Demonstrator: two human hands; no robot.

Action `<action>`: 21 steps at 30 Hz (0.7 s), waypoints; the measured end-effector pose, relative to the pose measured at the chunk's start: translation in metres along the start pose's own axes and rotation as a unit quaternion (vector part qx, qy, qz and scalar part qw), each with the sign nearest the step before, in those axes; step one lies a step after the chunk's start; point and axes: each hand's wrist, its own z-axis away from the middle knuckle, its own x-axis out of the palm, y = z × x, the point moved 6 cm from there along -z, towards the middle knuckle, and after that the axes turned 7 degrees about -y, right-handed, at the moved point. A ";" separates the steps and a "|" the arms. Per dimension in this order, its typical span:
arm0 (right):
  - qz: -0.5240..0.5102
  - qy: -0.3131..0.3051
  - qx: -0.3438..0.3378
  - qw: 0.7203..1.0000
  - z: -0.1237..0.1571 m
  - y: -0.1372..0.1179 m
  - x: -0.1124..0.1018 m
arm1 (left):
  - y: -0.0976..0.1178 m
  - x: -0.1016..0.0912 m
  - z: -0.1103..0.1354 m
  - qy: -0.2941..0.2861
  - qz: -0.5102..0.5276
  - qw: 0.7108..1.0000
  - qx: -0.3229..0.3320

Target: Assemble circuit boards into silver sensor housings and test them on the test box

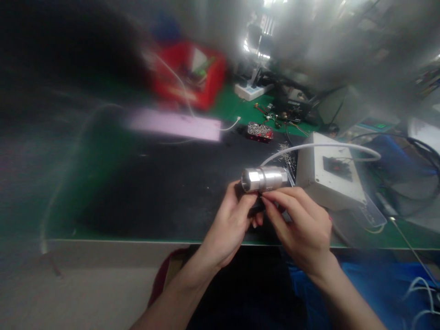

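A shiny metal cylinder (264,178) with a hex-shaped end lies sideways above the black mat (165,183), held up by both hands. My left hand (231,224) is closed round its underside near the left end. My right hand (299,224) pinches just under the cylinder's middle with thumb and forefinger. A small dark part sits between the fingers of both hands; I cannot make out what it is. A white cable (323,147) arcs from behind the cylinder to the right.
A white box (326,174) with a dark square opening stands right of the hands. A red bin (187,75), a pink sheet (175,124), a small red tray of metal parts (260,131) and a power strip (250,90) lie farther back. The bench edge (137,242) runs below the hands.
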 end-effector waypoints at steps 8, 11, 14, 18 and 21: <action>-0.005 -0.022 0.002 1.000 -0.006 -0.002 0.002 | 0.002 -0.005 -0.001 0.036 -0.024 0.999 0.004; -0.011 -0.056 -0.001 0.998 -0.008 -0.005 -0.002 | 0.003 -0.007 -0.002 0.054 -0.029 0.998 -0.003; -0.058 -0.067 0.009 0.996 0.000 -0.001 -0.025 | 0.003 -0.005 -0.004 0.045 -0.035 0.998 -0.021; 0.017 0.009 0.144 0.989 0.039 0.055 -0.097 | 0.004 -0.007 -0.005 0.066 -0.046 0.996 -0.029; 0.260 -0.081 0.321 0.907 0.078 0.133 -0.140 | 0.003 -0.010 -0.006 0.073 -0.044 0.996 -0.033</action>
